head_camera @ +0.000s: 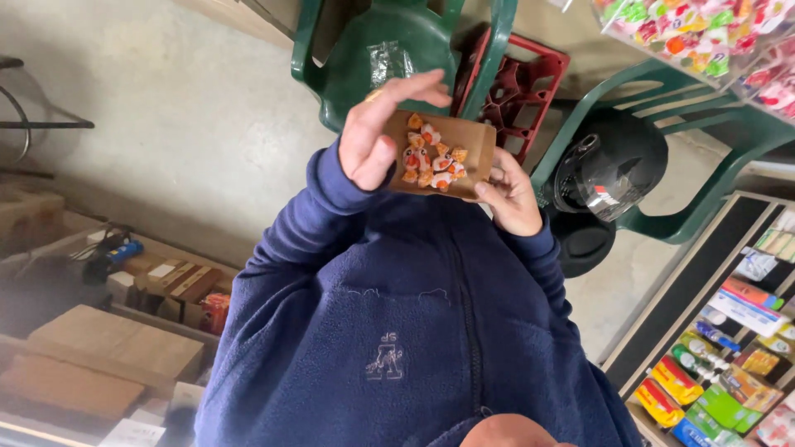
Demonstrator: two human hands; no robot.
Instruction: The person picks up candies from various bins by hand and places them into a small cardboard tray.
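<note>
Brown cardboard first, in the head view: a shallow cardboard tray (476,141) is held up in front of a blue fleece jacket (397,314), well above the concrete floor (190,124). The right hand (512,197) grips the tray at its near corner, fingers curled under and thumb on the rim. The left hand (374,142) arches over the tray's other end with its fingers spread and bent, thumb tucked down by the edge. It looks loose rather than clenched, though I can't tell whether a piece is pinched beneath it.

As for progress, a cluster of small orange, white and red pieces (432,157) already lies in the tray, bunched toward the left hand. The strip nearer the right hand is bare cardboard, so there is room left. They may be sweets or tiny figures; the view is too small to say.

Around them, a green plastic chair (389,50) stands beyond the hands with a red crate (522,87) beside it. A black helmet (609,170) rests on a second green chair. A shelf (729,348) of coloured packets runs along the right, and cardboard boxes (108,348) sit stacked on the left.
</note>
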